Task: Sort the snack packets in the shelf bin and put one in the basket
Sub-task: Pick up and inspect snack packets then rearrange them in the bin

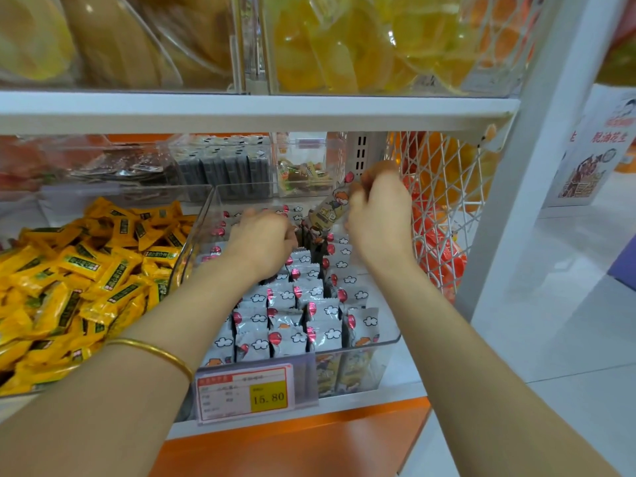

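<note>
The sorting looked well along but unfinished: most snack packets (292, 315) stood in upright rows toward the front of the clear shelf bin (389, 335), while the back rows, where both hands worked, looked looser. Nothing had reached a basket that I could see. The only one in view was a white wire basket (447, 187) hung at the shelf's end, just right of the bin, and I couldn't say it was the one meant. The right hand (378, 208) was raised over the bin's far right corner, fingers pinching one lifted packet (328, 210) by its top so that it hung tilted. The left hand (265, 235) lay palm-down on the back rows with its fingers hidden, so I couldn't tell whether it gripped anything.
</note>
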Motion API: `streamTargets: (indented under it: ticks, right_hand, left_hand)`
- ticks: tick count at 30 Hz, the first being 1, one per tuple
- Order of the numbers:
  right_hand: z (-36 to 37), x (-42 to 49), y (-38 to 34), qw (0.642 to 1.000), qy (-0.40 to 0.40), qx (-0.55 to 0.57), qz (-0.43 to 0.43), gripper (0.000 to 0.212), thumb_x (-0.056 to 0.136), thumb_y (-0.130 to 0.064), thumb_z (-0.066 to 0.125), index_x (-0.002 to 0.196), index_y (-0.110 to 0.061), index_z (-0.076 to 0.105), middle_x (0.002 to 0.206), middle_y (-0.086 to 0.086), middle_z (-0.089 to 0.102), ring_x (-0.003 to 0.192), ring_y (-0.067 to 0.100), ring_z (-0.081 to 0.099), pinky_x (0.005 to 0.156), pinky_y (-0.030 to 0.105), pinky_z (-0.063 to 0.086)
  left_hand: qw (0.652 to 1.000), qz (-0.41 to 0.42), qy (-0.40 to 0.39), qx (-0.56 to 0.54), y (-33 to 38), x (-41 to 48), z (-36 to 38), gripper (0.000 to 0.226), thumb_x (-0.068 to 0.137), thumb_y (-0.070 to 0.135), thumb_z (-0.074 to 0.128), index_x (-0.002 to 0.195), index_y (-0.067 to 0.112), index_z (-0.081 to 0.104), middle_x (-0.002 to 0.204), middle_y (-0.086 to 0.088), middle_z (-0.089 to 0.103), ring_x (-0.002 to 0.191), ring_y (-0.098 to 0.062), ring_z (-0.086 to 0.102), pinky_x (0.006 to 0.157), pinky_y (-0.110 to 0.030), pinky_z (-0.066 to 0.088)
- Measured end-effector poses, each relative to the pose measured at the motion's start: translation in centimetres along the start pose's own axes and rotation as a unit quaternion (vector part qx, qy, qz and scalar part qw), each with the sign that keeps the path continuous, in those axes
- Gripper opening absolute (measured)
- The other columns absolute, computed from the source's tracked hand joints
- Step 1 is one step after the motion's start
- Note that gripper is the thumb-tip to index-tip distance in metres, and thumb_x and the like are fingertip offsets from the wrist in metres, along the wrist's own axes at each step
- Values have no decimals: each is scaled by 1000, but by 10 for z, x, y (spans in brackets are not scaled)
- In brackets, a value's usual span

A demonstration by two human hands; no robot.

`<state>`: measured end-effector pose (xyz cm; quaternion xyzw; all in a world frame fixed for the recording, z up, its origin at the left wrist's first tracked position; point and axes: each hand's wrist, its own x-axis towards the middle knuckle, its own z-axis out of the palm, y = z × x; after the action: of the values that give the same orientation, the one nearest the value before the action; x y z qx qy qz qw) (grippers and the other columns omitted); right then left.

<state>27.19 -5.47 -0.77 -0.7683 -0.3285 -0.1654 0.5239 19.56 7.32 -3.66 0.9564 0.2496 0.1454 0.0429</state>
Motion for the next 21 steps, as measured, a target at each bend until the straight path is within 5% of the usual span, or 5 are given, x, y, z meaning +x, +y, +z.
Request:
streamTargets:
  ticks: [6, 10, 14, 17, 21]
  right_hand:
    - [-3, -3, -4, 999, -7, 47, 13, 9, 94, -4, 43, 88, -12, 43, 89, 7, 55, 78, 26, 60, 71, 42, 53]
    - [-10, -11, -10, 992, -29, 115, 46, 19, 95, -9, 46, 80, -21, 42, 85, 1, 55, 75, 30, 65, 67, 43, 55]
    - [-19, -26, -18, 955, -77, 258, 122, 15, 96, -13, 49, 81, -16, 45, 80, 4, 63, 50, 15, 65, 60, 44, 53]
    - [-26, -37, -20, 923, -106, 335, 157, 10, 95, -9, 51, 85, -8, 49, 71, 5, 65, 52, 13, 65, 66, 44, 58]
    - [-36, -47, -18, 855, -163, 450, 198, 6, 90, -4, 56, 87, 0, 59, 76, 10, 68, 66, 16, 66, 62, 24, 56]
  left_hand:
    - [995, -2, 68, -76, 6, -16, -14, 26, 93, 11, 46, 109, 6, 66, 112, -13, 63, 105, -28, 54, 93, -33, 41]
    - [958, -77, 108, -254, 14, -42, -26, 33, 97, 15, 41, 126, 6, 54, 116, -11, 61, 101, -23, 58, 79, -24, 40]
    - [842, -153, 65, -514, 13, -68, -28, 25, 99, 20, 38, 113, 11, 57, 90, -5, 66, 68, -11, 59, 61, -25, 49]
    - [746, -188, 69, -635, 11, -80, -32, 21, 98, 22, 41, 99, 12, 59, 83, -8, 68, 60, -9, 60, 53, -23, 49]
    - [671, -204, 88, -708, 10, -90, -38, 15, 94, 22, 51, 97, 9, 57, 77, -6, 62, 54, -4, 60, 51, -18, 49]
